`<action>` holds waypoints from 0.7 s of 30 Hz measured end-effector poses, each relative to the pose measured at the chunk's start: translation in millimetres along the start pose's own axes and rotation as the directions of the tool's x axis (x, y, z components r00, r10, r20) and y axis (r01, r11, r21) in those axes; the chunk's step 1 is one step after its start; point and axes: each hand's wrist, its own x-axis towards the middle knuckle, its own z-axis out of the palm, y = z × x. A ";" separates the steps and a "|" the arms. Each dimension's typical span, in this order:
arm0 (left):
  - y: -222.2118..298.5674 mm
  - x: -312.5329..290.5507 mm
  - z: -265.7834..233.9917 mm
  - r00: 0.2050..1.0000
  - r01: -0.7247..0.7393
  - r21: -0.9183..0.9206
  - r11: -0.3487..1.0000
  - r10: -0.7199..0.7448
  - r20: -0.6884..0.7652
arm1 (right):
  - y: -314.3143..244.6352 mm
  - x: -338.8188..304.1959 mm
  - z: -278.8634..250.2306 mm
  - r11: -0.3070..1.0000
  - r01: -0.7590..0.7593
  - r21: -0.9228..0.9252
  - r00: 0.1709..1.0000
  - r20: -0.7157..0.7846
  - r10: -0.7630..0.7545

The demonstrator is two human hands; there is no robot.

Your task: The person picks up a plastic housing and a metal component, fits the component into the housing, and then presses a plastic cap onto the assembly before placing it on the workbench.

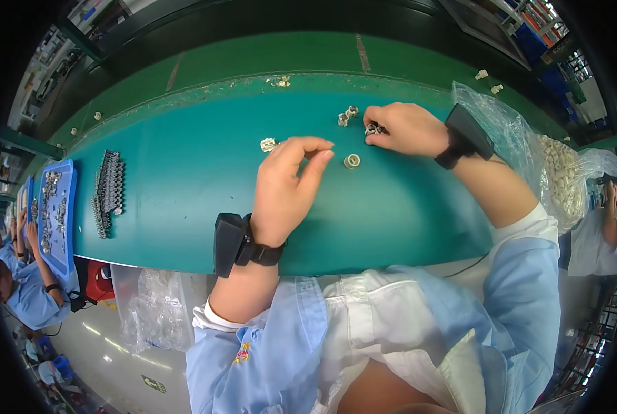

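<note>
My right hand [408, 130] is closed at the back right of the green mat, its thumb and fingers round small silvery metal parts [375, 129] that look like connector pieces. My left hand [284, 185] hovers over the middle of the mat, thumb and forefinger nearly meeting in a pinch; what they hold, if anything, is too small to make out. Between the hands stands a round metal ring-shaped part [352, 161]. Two more metal pieces [347, 116] lie just left of my right hand. A cream-coloured block-like part [268, 145] sits beside my left knuckles.
Rows of dark and silver connectors [108, 190] lie on the mat's left. Beyond them is a blue tray [70, 214] of small parts, near a co-worker's arms. A clear plastic bag [560, 176] of cream parts stands at right. A plastic-lined bin [153, 307] is below the table edge.
</note>
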 end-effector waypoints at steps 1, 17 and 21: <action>0.6 -0.3 -0.6 1.000 -0.001 0.003 1.000 0.001 0.000 | -1.4 -0.4 0.4 1.000 -0.027 0.006 1.000 0.001 0.027; 2.8 0.2 -1.4 1.000 0.011 -0.009 1.000 -0.011 0.000 | 1.1 -17.0 -5.3 0.987 -0.143 0.074 0.989 -0.019 0.145; 1.2 -2.0 -1.1 1.000 0.027 -0.016 1.000 -0.027 0.002 | -1.8 -28.1 -19.0 0.970 -0.147 0.194 0.979 -0.110 0.171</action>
